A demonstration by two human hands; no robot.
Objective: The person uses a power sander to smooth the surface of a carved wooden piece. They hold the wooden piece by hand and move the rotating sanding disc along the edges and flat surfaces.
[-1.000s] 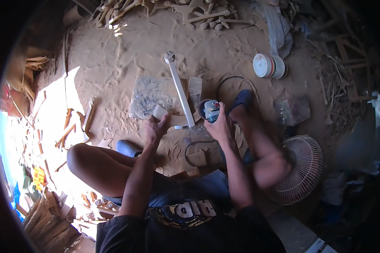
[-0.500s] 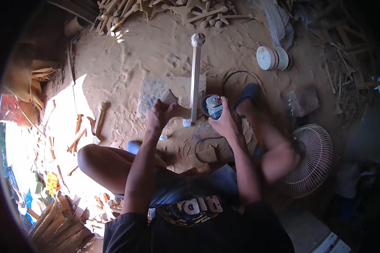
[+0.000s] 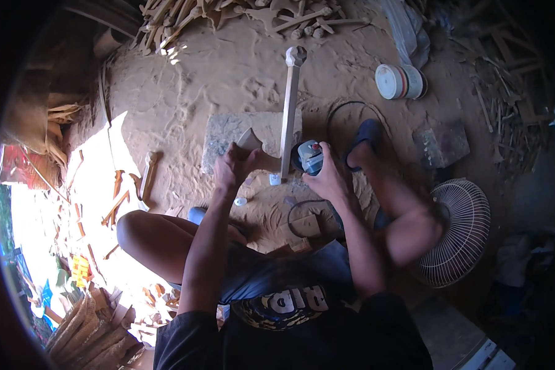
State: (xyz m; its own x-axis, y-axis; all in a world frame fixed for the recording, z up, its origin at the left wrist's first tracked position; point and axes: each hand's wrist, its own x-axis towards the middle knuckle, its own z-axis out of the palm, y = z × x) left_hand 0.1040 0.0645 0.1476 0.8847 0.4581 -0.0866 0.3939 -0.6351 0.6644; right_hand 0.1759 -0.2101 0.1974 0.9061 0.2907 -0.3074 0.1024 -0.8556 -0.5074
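Note:
My left hand (image 3: 233, 168) is closed around the curved end of a pale wooden furniture piece. Its long straight wooden post (image 3: 288, 117), with a knobbed far end, points away from me. My right hand (image 3: 328, 176) grips a power grinder (image 3: 310, 156) with a grey-blue body and a red spot. The grinder's disc side is against or very near the right side of the post, close to its near end; whether they touch I cannot tell. Below the wooden piece lies a flat stone-like slab (image 3: 219, 135). A small white object (image 3: 274, 179) sits by the post's near end.
A dark cable (image 3: 330, 117) curls over the sandy ground. On the right are a round wire fan guard (image 3: 459, 234), a white bucket (image 3: 401, 82) on its side and a dusty box (image 3: 443, 145). Cut wooden pieces (image 3: 228, 15) are heaped at the back; more (image 3: 147, 179) lie left.
The post's far end has tilted slightly right, and the grinder has shifted a little left toward it. Both hands keep their grip. The whole view has moved slightly.

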